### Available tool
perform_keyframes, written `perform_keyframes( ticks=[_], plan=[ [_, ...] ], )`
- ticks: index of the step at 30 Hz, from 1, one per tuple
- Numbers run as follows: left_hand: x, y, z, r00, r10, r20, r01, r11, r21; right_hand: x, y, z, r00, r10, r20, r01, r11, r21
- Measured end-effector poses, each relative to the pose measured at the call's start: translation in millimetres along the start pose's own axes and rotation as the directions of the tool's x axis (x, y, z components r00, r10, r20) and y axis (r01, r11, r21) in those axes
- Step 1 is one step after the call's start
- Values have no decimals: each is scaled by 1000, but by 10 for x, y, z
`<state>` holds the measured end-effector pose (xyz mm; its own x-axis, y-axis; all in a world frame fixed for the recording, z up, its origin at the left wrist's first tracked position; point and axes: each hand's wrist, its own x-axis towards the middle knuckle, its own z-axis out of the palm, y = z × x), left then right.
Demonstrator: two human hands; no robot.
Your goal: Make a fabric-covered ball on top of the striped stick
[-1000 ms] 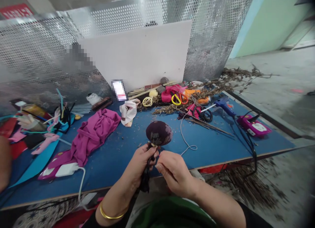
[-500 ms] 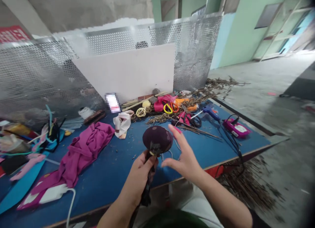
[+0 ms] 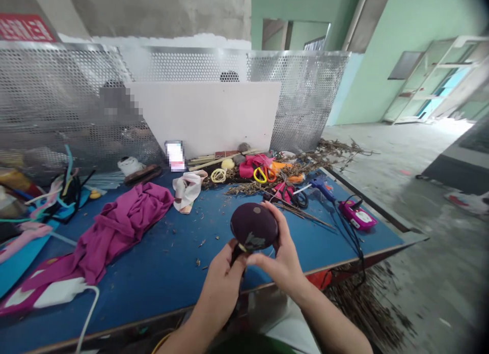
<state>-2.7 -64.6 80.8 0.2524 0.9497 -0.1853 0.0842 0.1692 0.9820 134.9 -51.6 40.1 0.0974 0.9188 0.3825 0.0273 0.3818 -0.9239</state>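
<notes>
In the head view, a dark purple, rounded ball point(image 3: 254, 221) with grey patches sits on a dark stem above the blue table's front edge. My left hand point(image 3: 223, 277) is closed around the stem just under the ball. My right hand point(image 3: 284, 254) curves around the ball's right side, with fingers behind it and thumb below, near the left fingertips. Much of the stem is hidden by the hands. Behind the ball, a crumpled white cloth point(image 3: 187, 191) and scissors with yellow handles point(image 3: 260, 175) lie on the table.
A magenta cloth point(image 3: 126, 216) and white charger point(image 3: 59, 293) lie left. To the right are a blue glue gun point(image 3: 323, 188), magenta power strip point(image 3: 357, 215) and dark cables. Dried stalks point(image 3: 336, 150) spread behind. A white board point(image 3: 210, 114) leans against perforated metal panels point(image 3: 301, 99).
My right hand has moved from open beside the ball to curved around its right side. The ball sits slightly farther right in view; the camera has shifted. My left hand keeps the stem.
</notes>
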Motion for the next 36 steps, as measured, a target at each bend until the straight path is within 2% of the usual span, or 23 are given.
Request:
perform_keyframes(
  ticks=[2,4,8,10,12,14,17,19,20,24,28,32,36],
  plan=[
    [4,-22,10,994,109,-27,-105,987,123,-6,-30,4,998,59,-36,-58,998,33],
    [10,-83,21,984,168,-51,-153,963,222,-21,-50,23,990,113,-86,-108,992,60],
    [14,-219,37,972,216,-90,-151,873,465,-45,-23,36,986,103,-134,-89,990,110],
    [7,-232,31,968,227,-108,-117,788,605,-36,9,-5,992,96,-80,-82,983,164],
    [-4,-208,12,961,248,-121,-75,655,752,-10,21,-84,995,99,31,-103,974,203],
    [-14,-176,-11,942,316,-112,-52,467,883,23,-5,-176,993,86,76,-100,973,207],
    [-23,-170,-24,883,469,3,-84,152,985,63,-117,-265,999,54,-7,-53,992,111],
    [-29,-200,-9,849,518,104,-126,8,992,74,-210,-262,997,65,-50,-67,997,-36],
    [-33,-221,3,839,526,143,-148,-33,988,74,-251,-245,995,81,-60,-87,990,-113],
    [-56,-289,46,817,541,199,-198,-61,978,45,-325,-138,985,152,-84,-170,941,-294],
    [-69,-271,52,834,522,176,-189,-30,982,21,-274,-88,983,56,-177,-117,927,-356],
    [-57,-213,50,857,487,171,-190,-12,982,37,-250,-118,992,11,-126,-54,939,-340],
    [-46,-210,63,863,481,158,-187,14,982,41,-281,-151,995,-9,-96,-32,906,-423]
  ],
)
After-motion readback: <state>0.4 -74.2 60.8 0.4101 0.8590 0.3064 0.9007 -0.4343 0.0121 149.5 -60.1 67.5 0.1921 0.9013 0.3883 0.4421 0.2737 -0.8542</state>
